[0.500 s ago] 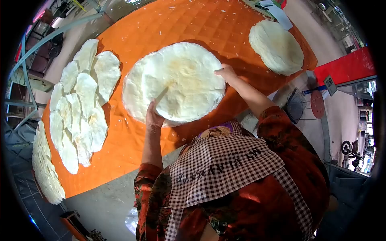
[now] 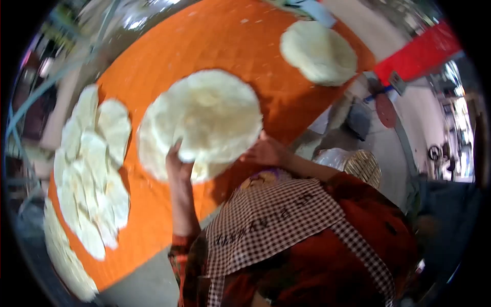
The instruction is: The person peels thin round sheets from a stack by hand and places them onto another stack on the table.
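Spreading ahead of the hands [image 2: 179, 165], a pale round sheet [image 2: 212, 113].

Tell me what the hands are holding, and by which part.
The upper pale round sheet, by its rim: the left hand at the near left edge, the right hand at the near right.
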Available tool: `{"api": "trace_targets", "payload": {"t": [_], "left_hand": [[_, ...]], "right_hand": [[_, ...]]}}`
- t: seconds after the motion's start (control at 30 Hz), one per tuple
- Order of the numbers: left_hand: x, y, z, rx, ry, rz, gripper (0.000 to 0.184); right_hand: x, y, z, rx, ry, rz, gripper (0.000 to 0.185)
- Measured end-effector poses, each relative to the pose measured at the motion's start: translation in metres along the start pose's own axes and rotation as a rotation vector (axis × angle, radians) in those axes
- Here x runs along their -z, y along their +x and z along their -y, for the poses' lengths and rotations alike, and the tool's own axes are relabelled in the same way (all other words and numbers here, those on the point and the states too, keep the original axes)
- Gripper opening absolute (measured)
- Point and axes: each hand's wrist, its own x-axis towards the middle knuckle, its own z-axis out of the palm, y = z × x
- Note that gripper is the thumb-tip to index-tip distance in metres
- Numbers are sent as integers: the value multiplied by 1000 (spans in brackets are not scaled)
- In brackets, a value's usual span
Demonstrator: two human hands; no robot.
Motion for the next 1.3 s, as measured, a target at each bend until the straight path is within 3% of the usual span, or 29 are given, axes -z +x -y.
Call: {"api": "trace_targets", "payload": {"t": [0.03, 0.07, 0.1, 0.17, 0.27, 0.3, 0.37, 0.43, 0.5, 0.53, 0.6, 0.67, 0.7, 0.8, 0.87, 0.93, 0.97, 1.0, 1.13, 1.2, 1.27, 1.3], "left_hand": [[10, -6, 10, -313, 563, 114, 42], [14, -6, 21, -90, 114, 105, 40], [17, -7, 31, 100, -351, 5, 38], [32, -26, 68, -93, 75, 97, 44], [34, -33, 86, 168, -300, -85, 42], [16, -38, 72, 280, -495, -185, 42], [34, -37, 98, 62, -1, -119, 42], [34, -39, 100, 36, 87, -117, 50], [32, -33, 96, 114, -95, -101, 58], [29, -29, 94, 211, -355, -116, 65], [26, -38, 72, 121, -667, 79, 72], [23, -41, 55, 166, -868, -56, 69], [22, -40, 53, 146, -874, -64, 68], [22, -21, 60, 125, -727, -23, 62], [12, -3, 60, 136, -614, -19, 56], [-42, -1, 10, 155, -545, -72, 51], [-59, 7, -5, 4, -259, 8, 45], [-89, 20, -33, 94, -413, 23, 45], [-210, 84, -108, -66, -322, 176, 48], [-276, 121, -137, -153, -263, 236, 55], [-330, 164, -157, -121, -229, 308, 55], [-370, 168, -162, -214, -137, 267, 55]], "right_hand": [[5, 5, -2, 60, 22, -4, 64], [6, 10, 0, 126, 48, -2, 67], [1, 11, 4, 198, 47, -140, 68], [-18, 1, 6, 299, 70, -432, 71], [-41, 2, 11, 326, -17, -204, 79], [-43, 11, 16, 306, 19, -292, 81], [-49, 20, 19, 383, -209, -349, 80], [-59, 21, 22, 501, -401, -324, 77], [-70, 18, 23, 652, -552, -215, 71], [-73, 20, 26, 689, -566, -226, 68], [-78, 26, 33, 753, -603, -249, 63], [-102, 20, 44, 693, -739, -433, 60], [-116, 13, 48, 658, -804, -527, 58], [-150, -17, 80, 618, -801, -435, 58], [-145, -26, 109, 654, -812, -361, 46], [-141, -41, 149, 644, -871, -362, 39], [-136, -48, 170, 730, -870, -232, 30], [-136, -58, 195, 797, -871, -69, 33], [-161, -120, 302, 922, -750, -252, 47], [-170, -158, 359, 1073, -657, -109, 53], [-170, -198, 407, 1148, -740, -124, 54], [-162, -213, 431, 1157, -750, -190, 51]]}}
